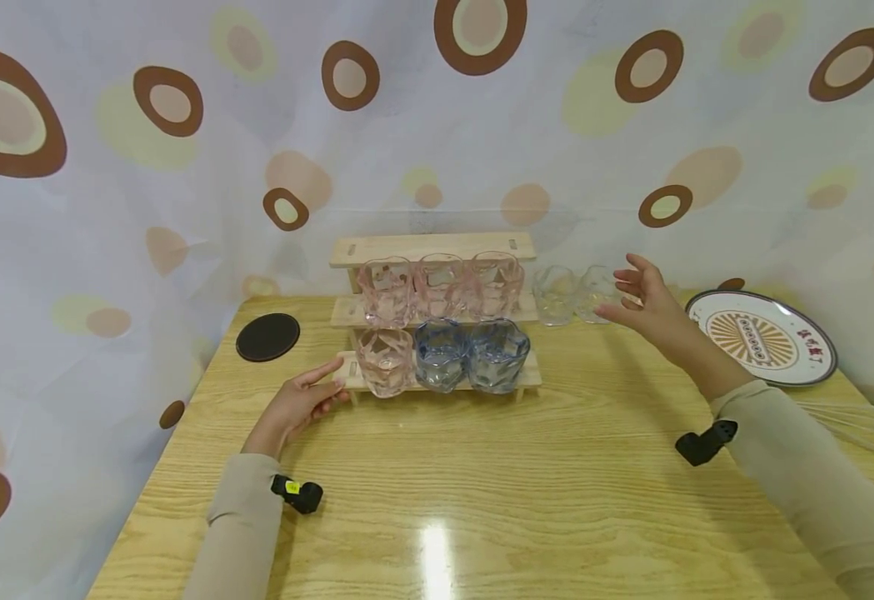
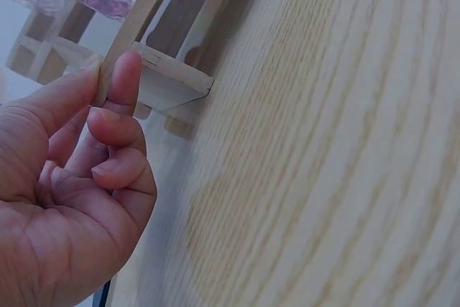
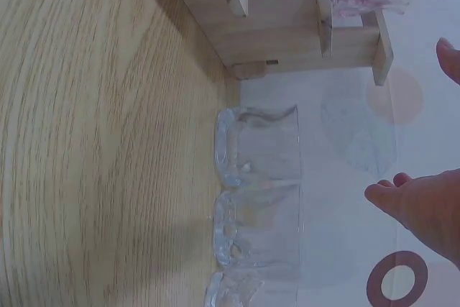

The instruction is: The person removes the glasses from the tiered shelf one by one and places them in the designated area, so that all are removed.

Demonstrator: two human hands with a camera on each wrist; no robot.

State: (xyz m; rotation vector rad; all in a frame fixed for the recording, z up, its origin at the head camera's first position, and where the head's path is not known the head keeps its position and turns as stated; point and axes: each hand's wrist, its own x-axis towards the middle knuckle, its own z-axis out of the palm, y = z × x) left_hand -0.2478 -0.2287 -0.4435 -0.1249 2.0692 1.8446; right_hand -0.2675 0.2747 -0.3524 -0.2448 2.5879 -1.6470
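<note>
A stepped wooden rack point(image 1: 429, 247) stands by the back wall. Three pink glasses point(image 1: 386, 292) occupy its middle step, while the lowest step bears one more pink glass point(image 1: 384, 364) and two blue glasses point(image 1: 440, 357). My left hand point(image 1: 297, 404) pinches the left end of the lowest step between thumb and index finger, the other fingers curled. Over on the right, my right hand point(image 1: 650, 308) holds nothing, its fingers and thumb spread near the rims of clear glasses point(image 1: 554, 296). The right wrist view shows three of these clear glasses point(image 3: 259, 145) in a row beside the rack.
A black round coaster point(image 1: 267, 337) lies left of the rack. At the right, a white patterned plate point(image 1: 762, 337) leans near the wall, with a wire whisk point(image 1: 856, 423) in front of it. A dotted cloth point(image 1: 422, 125) hangs behind the wooden table point(image 1: 422, 483).
</note>
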